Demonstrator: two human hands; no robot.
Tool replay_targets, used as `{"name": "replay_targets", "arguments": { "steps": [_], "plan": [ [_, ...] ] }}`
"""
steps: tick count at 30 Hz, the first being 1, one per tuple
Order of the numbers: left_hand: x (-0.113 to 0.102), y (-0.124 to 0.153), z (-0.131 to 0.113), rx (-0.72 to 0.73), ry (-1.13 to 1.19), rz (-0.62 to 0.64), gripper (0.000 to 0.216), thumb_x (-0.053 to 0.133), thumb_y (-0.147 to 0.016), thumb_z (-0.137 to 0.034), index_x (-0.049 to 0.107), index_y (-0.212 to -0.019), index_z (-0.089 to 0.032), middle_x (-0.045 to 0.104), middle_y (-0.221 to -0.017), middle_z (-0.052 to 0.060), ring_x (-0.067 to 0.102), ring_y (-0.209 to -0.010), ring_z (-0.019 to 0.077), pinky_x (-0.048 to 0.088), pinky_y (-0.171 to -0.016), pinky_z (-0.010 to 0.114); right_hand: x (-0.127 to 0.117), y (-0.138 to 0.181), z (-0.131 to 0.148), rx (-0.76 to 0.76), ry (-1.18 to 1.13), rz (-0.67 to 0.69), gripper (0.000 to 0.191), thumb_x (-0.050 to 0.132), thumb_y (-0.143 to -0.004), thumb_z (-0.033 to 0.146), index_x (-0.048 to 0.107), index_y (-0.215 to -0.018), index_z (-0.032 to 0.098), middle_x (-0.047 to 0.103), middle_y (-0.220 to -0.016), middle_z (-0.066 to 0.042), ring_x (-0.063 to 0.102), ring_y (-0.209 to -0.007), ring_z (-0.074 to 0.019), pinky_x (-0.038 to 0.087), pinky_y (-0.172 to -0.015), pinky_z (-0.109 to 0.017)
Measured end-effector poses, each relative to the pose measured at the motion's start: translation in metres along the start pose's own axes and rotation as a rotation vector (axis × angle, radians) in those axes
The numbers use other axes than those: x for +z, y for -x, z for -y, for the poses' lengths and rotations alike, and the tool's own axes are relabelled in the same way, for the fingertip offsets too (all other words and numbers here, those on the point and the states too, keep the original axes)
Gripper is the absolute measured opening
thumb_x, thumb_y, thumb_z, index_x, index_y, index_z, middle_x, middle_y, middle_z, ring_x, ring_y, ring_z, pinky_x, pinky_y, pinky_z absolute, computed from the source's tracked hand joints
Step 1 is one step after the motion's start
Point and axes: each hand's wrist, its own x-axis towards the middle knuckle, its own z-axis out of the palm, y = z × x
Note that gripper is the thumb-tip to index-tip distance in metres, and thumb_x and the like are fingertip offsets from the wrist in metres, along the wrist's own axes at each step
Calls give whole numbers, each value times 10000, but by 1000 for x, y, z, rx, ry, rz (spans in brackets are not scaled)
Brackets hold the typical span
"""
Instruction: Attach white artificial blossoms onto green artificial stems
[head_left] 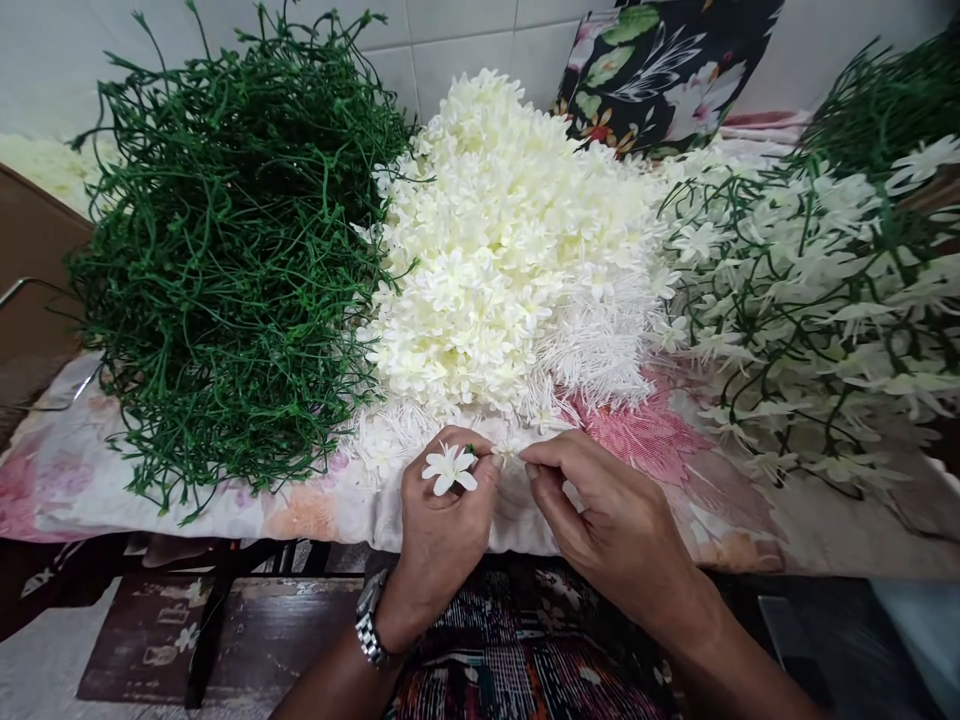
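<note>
My left hand (pixel 448 535), with a metal watch at its wrist, is closed on an artificial flower stem. One open white flower (pixel 450 470) shows above its curled fingers, and a bit of green stem (pixel 470 451) peeks out by the thumb. Between the two hands is a second small white flower (pixel 507 455), at the left thumb tip. My right hand (pixel 619 510) pinches at that flower's right side with thumb and index finger; what exactly lies in the pinch is too small to make out. Just beyond both hands lies a heap of loose cream-white flower heads (pixel 495 260).
Green plastic stems (pixel 240 260) are heaped at the left. Thin white stamen pieces (pixel 600 345) lie before the flower heap. Finished-looking white flower sprays (pixel 825 300) fill the right side. A floral cloth (pixel 322 505) covers the table, and a black floral-patterned item (pixel 667 75) stands behind.
</note>
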Motion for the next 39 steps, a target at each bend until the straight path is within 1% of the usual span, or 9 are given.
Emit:
{"name": "replay_targets", "arguments": {
  "steps": [13, 18, 21, 25, 29, 32, 35, 36, 39],
  "plan": [
    [-5, 6, 3, 234, -10, 109, 130, 556, -791, -67, 583, -740, -183, 612, -741, -19, 587, -749, 91, 471, -712, 175, -1, 3, 0, -9, -36, 16, 148, 436, -840, 50, 562, -837, 127, 524, -676, -23, 507, -619, -114, 431, -550, -234],
    [-13, 9, 5, 190, 31, 203, 94, 558, -811, -122, 626, -800, -186, 649, -793, 8, 604, -771, 116, 474, -693, 199, -5, 3, 1, -23, -74, 23, 153, 436, -844, 46, 563, -845, 131, 531, -703, -27, 514, -635, -109, 439, -565, -228],
    [-14, 10, 9, 84, 105, 165, 112, 548, -822, -143, 647, -829, -196, 650, -734, -7, 588, -665, 100, 460, -607, 186, -4, 4, 2, -35, -79, 32, 148, 443, -847, 47, 569, -859, 124, 529, -708, -30, 515, -648, -111, 443, -578, -230],
    [-12, 8, 14, -13, 122, 159, 92, 597, -775, -121, 655, -757, -190, 616, -635, -35, 536, -563, 77, 421, -528, 163, -1, 4, 3, -38, -103, 55, 140, 444, -859, 62, 567, -860, 130, 533, -718, -33, 515, -662, -117, 445, -590, -236],
    [-11, 8, 15, -60, 216, 147, 72, 619, -768, -142, 655, -735, -196, 592, -612, -45, 500, -549, 66, 402, -522, 153, 0, 3, 5, -31, -131, 46, 128, 445, -870, 73, 552, -865, 144, 532, -718, -23, 512, -646, -103, 438, -580, -221],
    [-10, 8, 16, -114, 339, 116, 54, 636, -764, -176, 651, -714, -188, 593, -639, -33, 507, -582, 72, 413, -552, 160, -1, 3, 5, -1, -137, 21, 108, 491, -869, 158, 531, -970, 155, 544, -768, -23, 526, -688, -114, 456, -618, -234],
    [-8, 10, 18, -125, 380, 46, 36, 652, -757, -185, 654, -721, -184, 592, -667, -28, 504, -591, 70, 410, -554, 160, -1, 2, 3, 46, -112, 25, 407, 585, -818, 362, 481, -1147, 146, 551, -969, -82, 546, -822, -164, 485, -693, -294],
    [-8, 11, 18, -111, 383, 36, 32, 653, -758, -187, 654, -726, -185, 600, -680, -26, 515, -604, 74, 417, -567, 163, 0, 2, 3, 50, -118, 37, 443, 596, -806, 388, 480, -1161, 151, 551, -1007, -91, 550, -854, -174, 488, -706, -304],
    [-6, 12, 17, -46, 366, 35, 47, 639, -771, -192, 651, -725, -188, 625, -686, -19, 556, -642, 92, 444, -602, 173, 5, 1, 3, 42, -181, 36, 196, 565, -840, 272, 550, -1010, 175, 592, -887, -46, 563, -800, -144, 483, -676, -272]
  ]
}}
